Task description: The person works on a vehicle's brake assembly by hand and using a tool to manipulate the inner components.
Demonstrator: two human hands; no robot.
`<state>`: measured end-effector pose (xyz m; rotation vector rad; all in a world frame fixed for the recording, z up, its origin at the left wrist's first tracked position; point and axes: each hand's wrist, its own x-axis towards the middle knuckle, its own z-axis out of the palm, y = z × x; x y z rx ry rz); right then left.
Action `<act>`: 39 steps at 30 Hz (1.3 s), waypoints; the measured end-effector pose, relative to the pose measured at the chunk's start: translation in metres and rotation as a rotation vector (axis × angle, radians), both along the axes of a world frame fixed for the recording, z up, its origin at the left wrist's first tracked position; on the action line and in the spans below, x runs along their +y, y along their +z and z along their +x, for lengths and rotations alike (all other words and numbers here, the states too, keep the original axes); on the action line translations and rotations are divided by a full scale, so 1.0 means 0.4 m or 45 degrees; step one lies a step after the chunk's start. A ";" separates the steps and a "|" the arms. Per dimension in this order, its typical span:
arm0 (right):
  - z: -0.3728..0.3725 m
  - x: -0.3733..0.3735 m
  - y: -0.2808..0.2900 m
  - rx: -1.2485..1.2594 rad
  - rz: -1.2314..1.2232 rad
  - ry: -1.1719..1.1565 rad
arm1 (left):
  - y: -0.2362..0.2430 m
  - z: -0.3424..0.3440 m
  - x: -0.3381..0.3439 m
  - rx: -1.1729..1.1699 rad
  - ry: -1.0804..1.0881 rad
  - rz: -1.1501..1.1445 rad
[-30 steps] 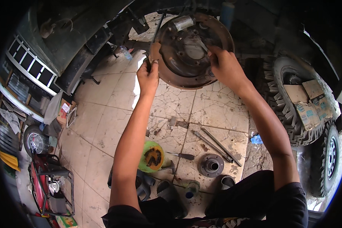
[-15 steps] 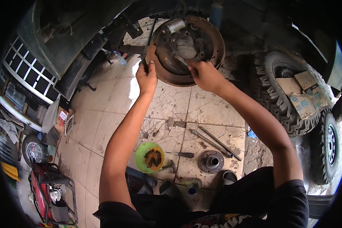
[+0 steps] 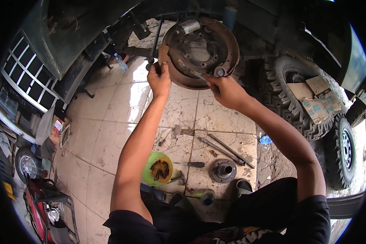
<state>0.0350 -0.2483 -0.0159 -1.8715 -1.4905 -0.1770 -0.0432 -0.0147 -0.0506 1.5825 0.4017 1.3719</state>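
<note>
A round, rusty brake backing plate point(image 3: 233, 49) hangs ahead of me under the vehicle, a silver cylinder point(image 3: 189, 27) at its upper left. My left hand point(image 3: 160, 82) is closed on the lower end of a curved brown brake shoe point(image 3: 164, 55) at the plate's left edge, thumb on top. At the plate's lower right, my right hand point(image 3: 228, 91) is closed around a thin, pale metal piece point(image 3: 197, 75) pointing up and left; whether it is a tool or a brake part I cannot tell. The fingers hide its lower end.
On the cracked tile floor lie a green bowl point(image 3: 145, 171) with dark pieces in orange liquid, a screwdriver point(image 3: 197, 164), two metal rods point(image 3: 232, 150), a flanged hub point(image 3: 223, 171) and a bottle point(image 3: 208, 198). Big tyres point(image 3: 286, 103) stand right; a red machine point(image 3: 36, 205) sits lower left.
My right hand has moved down and right from the plate's centre to its lower rim, uncovering the bolt holes. The left hand keeps its hold. The view has shifted slightly.
</note>
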 end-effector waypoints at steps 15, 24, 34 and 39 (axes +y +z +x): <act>0.054 -0.011 0.034 0.044 -0.078 -0.122 | -0.005 0.013 -0.003 -0.016 0.047 0.049; 0.031 0.017 0.058 -0.026 -0.155 -0.102 | -0.004 0.008 0.002 0.002 0.035 0.019; -0.003 0.072 0.133 0.230 -0.146 -0.170 | 0.005 0.000 -0.003 0.039 0.065 0.027; -0.021 0.177 0.102 -0.215 -0.129 -0.306 | 0.000 0.014 -0.007 0.016 0.070 0.079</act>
